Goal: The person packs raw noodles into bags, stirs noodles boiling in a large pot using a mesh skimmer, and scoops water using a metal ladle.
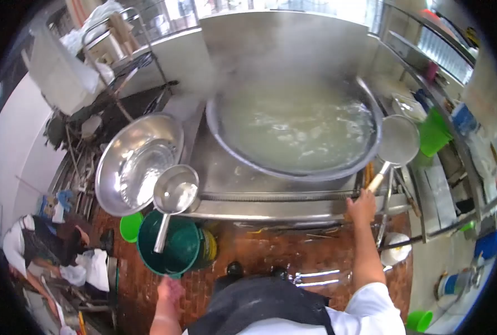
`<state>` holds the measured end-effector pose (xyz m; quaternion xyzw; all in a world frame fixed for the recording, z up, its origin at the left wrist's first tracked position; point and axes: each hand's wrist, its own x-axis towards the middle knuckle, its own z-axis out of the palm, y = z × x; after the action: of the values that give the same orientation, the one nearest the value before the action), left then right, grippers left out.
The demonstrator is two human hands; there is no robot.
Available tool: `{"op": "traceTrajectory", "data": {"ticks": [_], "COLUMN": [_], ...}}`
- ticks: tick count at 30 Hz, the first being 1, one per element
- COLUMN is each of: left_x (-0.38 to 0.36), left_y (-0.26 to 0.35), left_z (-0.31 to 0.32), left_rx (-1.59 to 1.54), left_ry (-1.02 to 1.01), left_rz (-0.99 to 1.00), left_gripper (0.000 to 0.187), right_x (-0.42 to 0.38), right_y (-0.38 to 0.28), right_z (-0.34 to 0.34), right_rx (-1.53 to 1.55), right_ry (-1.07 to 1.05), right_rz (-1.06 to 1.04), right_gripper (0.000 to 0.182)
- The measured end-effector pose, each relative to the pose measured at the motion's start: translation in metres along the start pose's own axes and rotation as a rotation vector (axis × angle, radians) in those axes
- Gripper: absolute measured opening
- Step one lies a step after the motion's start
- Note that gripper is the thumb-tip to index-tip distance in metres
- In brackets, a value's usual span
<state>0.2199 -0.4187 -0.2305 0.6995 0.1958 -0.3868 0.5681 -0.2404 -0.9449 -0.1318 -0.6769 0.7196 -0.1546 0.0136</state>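
My right hand is wrapped round the light handle of a round mesh strainer, just right of the large pot. The big round pot is full of cloudy, bubbling, steaming liquid. My left hand is low in view beside the near rim of a dark green bucket; its fingers are too blurred to read. A metal dipper lies against the rim of a wide steel basin, its handle hanging over the bucket.
A metal ledge runs along the stove front. A bright green tub stands behind the bucket on the wet brick floor. Another person works at far left. At right are a rail, a green container and a white container.
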Motion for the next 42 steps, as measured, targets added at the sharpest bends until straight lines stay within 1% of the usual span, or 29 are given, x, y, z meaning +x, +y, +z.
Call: {"op": "traceTrajectory", "data": {"ticks": [1, 2, 3, 4, 6, 9, 12, 15, 16, 19, 20, 21, 23, 24, 25, 26, 27, 29, 32, 35, 36, 39, 40, 41, 42], "left_x": [0.016, 0.008, 0.005, -0.011, -0.01, -0.016, -0.008, -0.024, -0.021, -0.016, -0.007, -0.002, -0.004, -0.016, -0.017, -0.016, -0.014, -0.014, -0.01, -0.006, -0.006, 0.002, 0.008, 0.013, 0.018], "left_y": [0.011, 0.037, 0.061, 0.087, 0.124, 0.164, 0.182, 0.197, 0.195, 0.195, 0.193, 0.191, 0.183, 0.189, 0.191, 0.192, 0.196, 0.208, 0.228, 0.25, 0.259, 0.288, 0.299, 0.31, 0.319], "left_z": [-0.016, -0.017, -0.009, 0.005, 0.017, 0.048, 0.07, 0.1, 0.107, 0.124, 0.128, 0.133, 0.149, 0.156, 0.156, 0.156, 0.158, 0.161, 0.172, 0.185, 0.189, 0.209, 0.216, 0.222, 0.228], "left_rx": [-0.232, -0.27, -0.229, -0.139, -0.013, 0.097, 0.13, 0.26, 0.262, 0.286, 0.25, 0.208, 0.122, 0.084, 0.081, 0.07, 0.059, 0.02, 0.008, 0.018, 0.03, -0.031, -0.004, 0.019, 0.044], "left_ry": [-0.064, -0.142, -0.061, -0.022, -0.087, -0.236, -0.44, -0.641, -0.623, -0.789, -0.883, -0.931, -0.938, -0.879, -0.9, -0.921, -0.942, -0.986, -1.044, -1.11, -1.142, -1.181, -1.187, -1.192, -1.214], "left_rz": [0.059, 0.114, 0.16, 0.209, 0.278, 0.284, 0.173, 0.064, 0.083, 0.032, -0.022, -0.098, -0.098, -0.113, -0.132, -0.146, -0.155, -0.191, -0.202, -0.245, -0.233, -0.269, -0.269, -0.286, -0.261], "left_gripper": [0.041, 0.047, 0.054, 0.063, 0.066, 0.058, 0.048, 0.042, 0.043, 0.044, 0.054, 0.05, 0.043, 0.039, 0.037, 0.036, 0.034, 0.035, 0.033, 0.032, 0.033, 0.035, 0.036, 0.036, 0.036], "right_x": [-0.006, -0.011, -0.016, -0.023, -0.039, -0.061, -0.075, -0.082, -0.083, -0.093, -0.096, -0.101, -0.112, -0.116, -0.12, -0.124, -0.127, -0.132, -0.136, -0.144, -0.146, -0.164, -0.171, -0.178, -0.186], "right_y": [0.002, 0.003, 0.004, 0.003, 0.001, -0.005, 0.012, 0.017, 0.016, 0.014, 0.015, 0.014, 0.006, 0.001, -0.004, -0.01, -0.016, -0.029, -0.053, -0.087, -0.089, -0.099, -0.1, -0.097, -0.091], "right_z": [0.007, 0.011, 0.012, 0.011, 0.004, -0.009, 0.004, -0.001, -0.003, -0.004, -0.002, -0.001, -0.003, -0.005, -0.009, -0.009, -0.01, -0.009, -0.005, -0.018, -0.015, -0.017, -0.014, -0.011, -0.007], "right_rx": [0.005, 0.014, 0.02, 0.036, 0.065, 0.175, 0.221, 0.297, 0.306, 0.341, 0.355, 0.365, 0.411, 0.43, 0.445, 0.432, 0.392, 0.394, 0.376, 0.415, 0.393, 0.38, 0.47, 0.424, 0.379], "right_ry": [0.071, 0.086, 0.103, 0.111, 0.13, 0.06, 0.136, 0.138, 0.138, 0.113, 0.097, 0.08, 0.041, 0.024, 0.005, 0.014, 0.033, -0.002, 0.025, -0.049, -0.032, -0.09, -0.073, -0.08, -0.087], "right_rz": [-0.032, -0.054, -0.073, -0.096, -0.133, -0.117, -0.189, -0.188, -0.192, -0.173, -0.164, -0.154, -0.078, -0.044, -0.019, -0.006, -0.065, -0.033, -0.021, 0.059, 0.003, 0.099, 0.138, 0.152, 0.167], "right_gripper": [0.062, 0.061, 0.059, 0.058, 0.055, 0.049, 0.043, 0.038, 0.037, 0.035, 0.034, 0.033, 0.03, 0.029, 0.027, 0.026, 0.026, 0.028, 0.03, 0.03, 0.027, 0.026, 0.027, 0.028, 0.028]}}
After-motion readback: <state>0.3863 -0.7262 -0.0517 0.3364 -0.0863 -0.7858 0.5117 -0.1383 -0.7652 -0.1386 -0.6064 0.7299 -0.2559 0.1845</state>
